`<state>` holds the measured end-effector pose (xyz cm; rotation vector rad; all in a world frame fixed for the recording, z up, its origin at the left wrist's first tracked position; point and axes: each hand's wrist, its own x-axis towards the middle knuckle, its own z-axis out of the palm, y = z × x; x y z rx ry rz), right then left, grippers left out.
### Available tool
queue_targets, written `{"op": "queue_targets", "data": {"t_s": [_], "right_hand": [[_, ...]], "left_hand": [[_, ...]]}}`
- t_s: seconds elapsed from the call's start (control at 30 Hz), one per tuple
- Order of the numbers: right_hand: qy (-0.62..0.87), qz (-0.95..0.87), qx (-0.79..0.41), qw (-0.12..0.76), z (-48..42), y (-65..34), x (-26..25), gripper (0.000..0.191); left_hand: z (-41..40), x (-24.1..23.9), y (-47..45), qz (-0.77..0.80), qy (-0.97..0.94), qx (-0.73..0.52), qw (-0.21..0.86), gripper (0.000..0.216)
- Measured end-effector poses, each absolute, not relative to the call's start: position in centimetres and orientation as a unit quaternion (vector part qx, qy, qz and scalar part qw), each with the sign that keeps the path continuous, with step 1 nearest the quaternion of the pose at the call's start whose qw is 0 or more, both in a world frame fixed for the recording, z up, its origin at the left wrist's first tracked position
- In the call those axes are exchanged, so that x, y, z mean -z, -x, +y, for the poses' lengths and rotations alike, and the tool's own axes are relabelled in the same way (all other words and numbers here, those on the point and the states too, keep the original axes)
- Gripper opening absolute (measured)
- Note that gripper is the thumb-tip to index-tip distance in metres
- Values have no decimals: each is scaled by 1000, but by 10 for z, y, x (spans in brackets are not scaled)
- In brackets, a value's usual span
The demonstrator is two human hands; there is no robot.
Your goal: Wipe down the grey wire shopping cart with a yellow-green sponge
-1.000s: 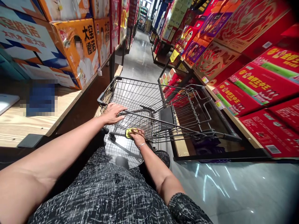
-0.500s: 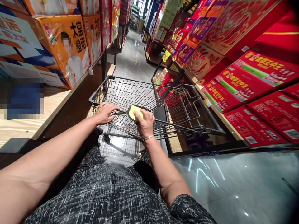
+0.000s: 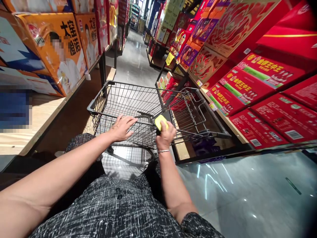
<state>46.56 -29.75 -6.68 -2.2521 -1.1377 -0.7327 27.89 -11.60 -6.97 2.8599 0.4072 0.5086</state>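
Note:
In the head view a black wire shopping cart (image 3: 131,89) stands right in front of me, and no goods show in its basket. My right hand (image 3: 167,134) is closed on a yellow pad (image 3: 160,121), rounded and dark-edged like a sponge, at the right part of the cart's near bar. Whether the pad presses on the bar is hard to tell. My left hand (image 3: 122,128) lies over the bar farther left, fingers stretched out and thumb apart, palm hidden.
Orange printed cartons (image 3: 54,49) are stacked on a wooden shelf (image 3: 49,109) at left. Red boxes (image 3: 247,86) fill the right-hand display beside the cart. A grey tiled aisle (image 3: 135,53) runs ahead between the shelves.
My right hand has moved right along the bar with the yellow pad. My left hand has also shifted right, its fingers more stretched. The cart and shelves appear slightly farther left in view.

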Motion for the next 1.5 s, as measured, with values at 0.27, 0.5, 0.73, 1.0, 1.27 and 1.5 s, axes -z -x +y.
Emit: {"op": "queue_targets", "data": {"t_s": [0.27,0.5,0.73,1.0,1.27,1.5], "right_hand": [[775,-557,201,221,-261,-427,67,57],[827,-392,355,189,-378,-524,61,61],[816,-364,375,247,-359,-505,67,54],[770,-549,249,208,-288,-455,114,35],[744,-653,114,86,-273,-413,206,11],[743,-619,215,133,-306,-452,155,30]], "left_hand": [[-96,80,-280,144,-974,-150,93,61],[-69,78,-277,170,-970,-154,87,59],[-98,58,-304,162,-973,-132,93,64],[-91,58,-311,96,-971,-116,184,56],[-76,59,-309,113,-960,-127,222,43],[-49,56,-304,159,-959,-127,199,48]]}}
